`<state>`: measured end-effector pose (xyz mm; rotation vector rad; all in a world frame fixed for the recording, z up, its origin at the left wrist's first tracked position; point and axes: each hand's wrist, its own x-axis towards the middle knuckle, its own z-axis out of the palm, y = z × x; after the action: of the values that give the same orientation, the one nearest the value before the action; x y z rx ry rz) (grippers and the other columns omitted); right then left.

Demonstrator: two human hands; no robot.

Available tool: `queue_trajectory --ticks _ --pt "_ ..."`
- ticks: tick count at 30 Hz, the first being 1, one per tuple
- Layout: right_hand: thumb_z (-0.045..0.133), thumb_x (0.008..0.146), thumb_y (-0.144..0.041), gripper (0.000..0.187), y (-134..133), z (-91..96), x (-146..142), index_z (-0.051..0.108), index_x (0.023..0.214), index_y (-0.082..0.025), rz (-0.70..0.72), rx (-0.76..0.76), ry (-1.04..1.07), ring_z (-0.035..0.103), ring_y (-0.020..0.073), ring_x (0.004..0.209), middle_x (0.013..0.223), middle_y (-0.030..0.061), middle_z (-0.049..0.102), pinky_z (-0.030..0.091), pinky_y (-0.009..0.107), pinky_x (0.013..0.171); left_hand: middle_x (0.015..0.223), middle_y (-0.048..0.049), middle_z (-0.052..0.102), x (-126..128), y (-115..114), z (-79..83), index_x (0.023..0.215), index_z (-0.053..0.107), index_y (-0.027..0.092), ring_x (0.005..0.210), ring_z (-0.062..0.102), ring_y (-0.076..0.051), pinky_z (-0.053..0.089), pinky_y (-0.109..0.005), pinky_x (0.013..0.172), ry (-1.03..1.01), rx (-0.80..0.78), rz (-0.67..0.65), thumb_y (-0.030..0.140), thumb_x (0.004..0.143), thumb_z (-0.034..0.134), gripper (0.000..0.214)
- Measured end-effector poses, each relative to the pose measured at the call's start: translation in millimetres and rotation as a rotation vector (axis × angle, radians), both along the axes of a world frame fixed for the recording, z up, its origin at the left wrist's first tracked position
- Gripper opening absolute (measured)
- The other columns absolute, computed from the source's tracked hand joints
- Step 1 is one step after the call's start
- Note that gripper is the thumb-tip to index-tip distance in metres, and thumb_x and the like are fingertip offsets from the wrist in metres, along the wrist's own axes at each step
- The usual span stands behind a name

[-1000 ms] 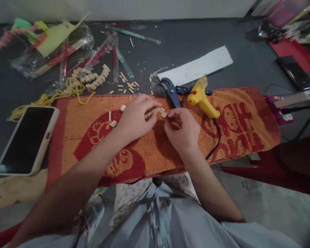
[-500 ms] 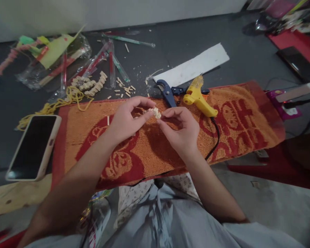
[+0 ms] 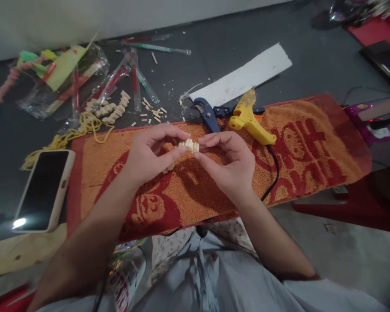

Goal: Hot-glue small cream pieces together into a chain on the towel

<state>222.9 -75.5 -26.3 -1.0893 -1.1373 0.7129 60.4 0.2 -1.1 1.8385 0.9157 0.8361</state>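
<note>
A short strip of pale wooden stick pieces [image 3: 191, 145] is held up over the orange towel [image 3: 201, 190], its ribbed row of stick ends facing me. My left hand [image 3: 151, 154] pinches its left end between thumb and fingers. At the other end, the thumb and fingertips of my right hand [image 3: 229, 158] close on it too. Another pale wooden piece [image 3: 169, 168] lies on the towel, partly hidden beneath my left hand. Beyond my hands are a cutter with blue handles [image 3: 208, 116] and a yellow glue gun [image 3: 251, 119] with its cord running down the towel.
Curved strips of stick pieces [image 3: 115, 108], yellow string [image 3: 87, 125] and loose cut sticks [image 3: 156, 113] lie behind the towel. Plastic-wrapped tools [image 3: 134, 82] are further back. A white board [image 3: 243, 76] lies behind the glue gun. A phone [image 3: 45, 190] rests at the left.
The wooden strip has been turned between my fingers, so its ribbed row shows more clearly. My left hand has shifted slightly left, and the whole view has moved a little.
</note>
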Motion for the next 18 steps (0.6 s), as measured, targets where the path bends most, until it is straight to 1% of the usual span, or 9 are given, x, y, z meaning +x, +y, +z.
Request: queue_trajectory --ticks 2,4,9,12,14,18 --pt "0.072 0.08 -0.016 0.019 0 0.4 0 0.057 0.088 -0.025 -0.001 -0.027 -0.008 0.067 0.0145 0.088 0.091 -0.0005 0.068 0.061 0.029 0.081 0.097 -0.0031 0.075 0 0 0.5 0.088 0.072 0.033 0.097 0.069 -0.024 0.059 -0.048 0.089 0.006 0.007 0.001 0.052 0.08 0.074 0.021" --pt "0.073 0.079 -0.017 0.02 0 0.5 1 0.057 0.088 -0.025 -0.001 -0.039 -0.004 0.067 0.0144 0.087 0.09 -0.0007 0.068 0.061 0.03 0.081 0.096 -0.0028 0.075 0 -1 0.3 0.088 0.072 0.033 0.096 0.069 -0.023 0.059 -0.047 0.088 0.007 0.012 0.003 0.051 0.081 0.073 0.019" --pt "0.074 0.078 -0.017 0.021 1 -0.6 0 0.057 0.088 -0.025 0.0 -0.037 0.038 0.066 0.0142 0.087 0.09 -0.0006 0.067 0.06 0.029 0.081 0.097 -0.0015 0.074 1 -2 -4.0 0.088 0.074 0.032 0.094 0.069 -0.021 0.058 -0.043 0.087 -0.057 0.024 0.004 0.042 0.082 0.075 0.012" --pt "0.076 0.076 -0.016 0.024 2 -1.7 -1 0.059 0.09 -0.024 0.0 -0.023 0.086 0.066 0.0134 0.086 0.091 -0.0011 0.066 0.06 0.029 0.082 0.096 -0.0029 0.075 4 -3 -7.4 0.09 0.074 0.027 0.091 0.07 -0.019 0.059 -0.038 0.085 -0.121 0.018 0.04 0.042 0.08 0.076 0.018" --pt "0.078 0.076 -0.018 0.025 2 -1.9 -1 0.059 0.091 -0.024 0.008 -0.036 0.114 0.067 0.0126 0.084 0.089 -0.0019 0.066 0.06 0.028 0.081 0.097 -0.0043 0.075 7 -5 -8.6 0.092 0.074 0.023 0.09 0.07 -0.018 0.059 -0.036 0.084 -0.096 -0.017 0.078 0.043 0.08 0.076 0.024" --pt "0.08 0.077 -0.028 0.025 3 -0.9 3 0.057 0.088 -0.025 0.036 -0.105 0.148 0.068 0.0124 0.079 0.084 -0.0029 0.068 0.061 0.026 0.074 0.096 -0.0042 0.076 10 -8 -9.2 0.091 0.072 0.021 0.086 0.071 -0.017 0.06 -0.034 0.08 -0.098 -0.085 0.127 0.045 0.078 0.076 0.027"
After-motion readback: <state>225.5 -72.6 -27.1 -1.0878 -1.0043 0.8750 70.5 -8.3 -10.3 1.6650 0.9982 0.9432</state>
